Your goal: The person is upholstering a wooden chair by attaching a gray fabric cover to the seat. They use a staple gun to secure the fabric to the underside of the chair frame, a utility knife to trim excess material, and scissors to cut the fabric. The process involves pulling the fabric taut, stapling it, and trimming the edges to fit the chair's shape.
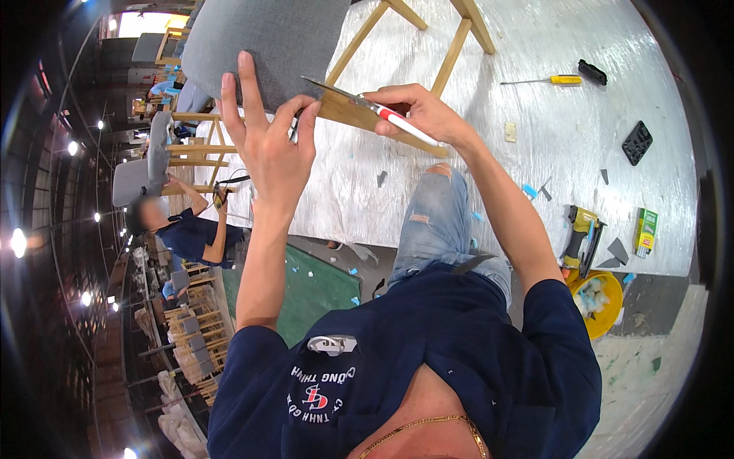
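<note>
A chair with a grey fabric seat (pixel 267 46) and pale wooden legs lies on its side on the film-covered table in front of me. My left hand (pixel 271 145) is at the seat's lower edge, two fingers stretched over the fabric. Its thumb and forefinger pinch together near the wooden rail (pixel 344 111); a small dark bit shows between them, too small to name. In my right hand (pixel 420 111) is a cutting tool (pixel 397 122) with a red and white handle. Its thin pointed blade lies along the fabric edge, close to my left fingertips.
On the table (pixel 489 191) to the right lie a yellow screwdriver (pixel 564 79), a black case (pixel 592 73), a black tray (pixel 637 143), a staple gun (pixel 582 237) and a green box (pixel 646 229). A yellow bucket (pixel 604 321) stands below. At left, another person (pixel 191 233) works on chairs.
</note>
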The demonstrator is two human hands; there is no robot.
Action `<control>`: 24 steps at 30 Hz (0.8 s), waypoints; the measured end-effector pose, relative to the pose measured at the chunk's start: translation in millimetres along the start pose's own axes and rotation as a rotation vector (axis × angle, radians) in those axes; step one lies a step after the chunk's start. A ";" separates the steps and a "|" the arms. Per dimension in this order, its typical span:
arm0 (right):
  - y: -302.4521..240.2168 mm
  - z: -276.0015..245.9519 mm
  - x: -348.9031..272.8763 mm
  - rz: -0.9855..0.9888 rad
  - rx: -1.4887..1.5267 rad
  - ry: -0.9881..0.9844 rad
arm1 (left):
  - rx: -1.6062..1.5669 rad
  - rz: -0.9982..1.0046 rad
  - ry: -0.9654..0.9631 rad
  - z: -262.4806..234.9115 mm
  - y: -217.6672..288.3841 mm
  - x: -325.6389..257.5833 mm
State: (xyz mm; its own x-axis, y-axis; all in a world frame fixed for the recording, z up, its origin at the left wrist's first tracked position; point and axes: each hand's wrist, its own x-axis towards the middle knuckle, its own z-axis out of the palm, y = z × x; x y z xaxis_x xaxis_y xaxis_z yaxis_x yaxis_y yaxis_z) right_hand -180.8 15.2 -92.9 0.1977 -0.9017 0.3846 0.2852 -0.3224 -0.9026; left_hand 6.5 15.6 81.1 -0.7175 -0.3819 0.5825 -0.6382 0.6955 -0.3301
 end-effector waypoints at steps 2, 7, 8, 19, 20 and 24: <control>1.5 -0.7 0.3 0.011 -0.009 0.000 | 0.000 0.003 0.000 -0.5 0.2 0.1; 7.6 -1.2 -2.6 -0.020 -0.001 0.023 | 0.007 0.018 0.001 -1.3 0.5 1.2; 9.3 -0.9 -5.1 -0.039 -0.008 0.039 | 0.005 0.009 0.000 -1.4 1.0 1.4; 152.1 -64.4 -169.1 0.549 -0.642 0.737 | -0.189 -0.067 -0.143 -26.2 -49.1 82.7; 164.3 -65.3 -183.7 0.654 -0.742 0.754 | -0.171 -0.085 -0.206 -29.9 -49.8 93.8; 172.0 -72.8 -188.5 0.976 -0.955 0.415 | -0.022 -0.090 -0.308 -36.6 -23.3 113.4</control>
State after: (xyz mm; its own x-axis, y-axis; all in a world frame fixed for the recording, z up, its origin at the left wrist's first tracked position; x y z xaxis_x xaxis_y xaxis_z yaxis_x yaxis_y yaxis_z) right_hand -237.3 108.7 -334.7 -0.3878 -0.8353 -0.3898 -0.5663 0.5496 -0.6142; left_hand -49.7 -21.6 182.1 -0.7114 -0.6064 0.3552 -0.6991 0.6622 -0.2697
